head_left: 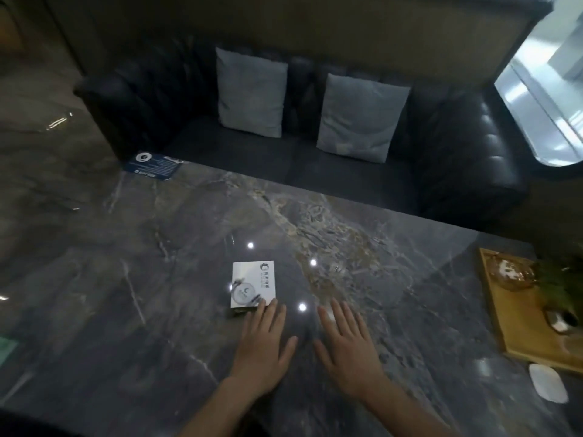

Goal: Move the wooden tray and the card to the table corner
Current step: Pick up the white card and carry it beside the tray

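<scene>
A wooden tray (517, 326) lies at the right edge of the dark marble table (157, 279), carrying a glass dish, a plant and a small dark object. A blue card (154, 165) rests at the table's far left corner. A white square box (253, 284) with a logo sits mid-table. My left hand (263, 345) lies flat, palm down, its fingertips touching the box's near edge. My right hand (347, 345) lies flat beside it, fingers spread, holding nothing, well left of the tray.
A black leather sofa (457, 146) with two grey cushions (250, 93) runs along the table's far side. A white flat object (547, 383) lies near the tray's front corner. A green item (6, 346) shows at the left edge.
</scene>
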A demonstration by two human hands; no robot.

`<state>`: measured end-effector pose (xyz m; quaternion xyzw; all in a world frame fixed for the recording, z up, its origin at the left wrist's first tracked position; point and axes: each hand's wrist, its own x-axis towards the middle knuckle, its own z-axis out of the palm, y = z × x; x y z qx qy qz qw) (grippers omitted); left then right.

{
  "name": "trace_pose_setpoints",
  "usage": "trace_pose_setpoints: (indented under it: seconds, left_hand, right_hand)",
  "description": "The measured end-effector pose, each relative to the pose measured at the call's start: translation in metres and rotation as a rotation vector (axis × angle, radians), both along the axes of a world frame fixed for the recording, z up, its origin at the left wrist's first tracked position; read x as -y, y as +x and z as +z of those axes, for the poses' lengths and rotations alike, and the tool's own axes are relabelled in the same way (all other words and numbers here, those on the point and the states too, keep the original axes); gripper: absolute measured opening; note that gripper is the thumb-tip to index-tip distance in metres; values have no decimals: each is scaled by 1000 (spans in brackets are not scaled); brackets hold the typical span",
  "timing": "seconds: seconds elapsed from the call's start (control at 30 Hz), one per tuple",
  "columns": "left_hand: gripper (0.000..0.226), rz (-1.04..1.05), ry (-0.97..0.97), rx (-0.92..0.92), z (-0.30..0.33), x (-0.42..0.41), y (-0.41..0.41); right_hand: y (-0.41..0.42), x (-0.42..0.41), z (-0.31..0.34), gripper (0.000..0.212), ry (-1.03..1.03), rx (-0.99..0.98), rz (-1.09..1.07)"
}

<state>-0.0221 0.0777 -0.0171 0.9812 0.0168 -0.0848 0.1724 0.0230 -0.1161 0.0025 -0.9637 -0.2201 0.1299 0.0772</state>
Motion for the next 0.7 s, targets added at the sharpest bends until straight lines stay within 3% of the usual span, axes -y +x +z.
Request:
trace_pose_setpoints:
  seconds: [0.2,0.47,0.57,0.7]
  left_hand:
    - [71,130,-154,67,-11,-40,2]
    - [74,490,-506,24,-16,-73,13]
    - [68,611,-644,13,-21,-78,18]
    - [51,757,-864,-68,-33,-81,23]
  right_hand:
    - [7,-38,-12,71,63,-183,48]
    - [30,-95,-15,70,330,-412,-156]
    - [36,-109,-12,54,529,-483,-236]
    - [34,-117,-25,63,649,-576,-321]
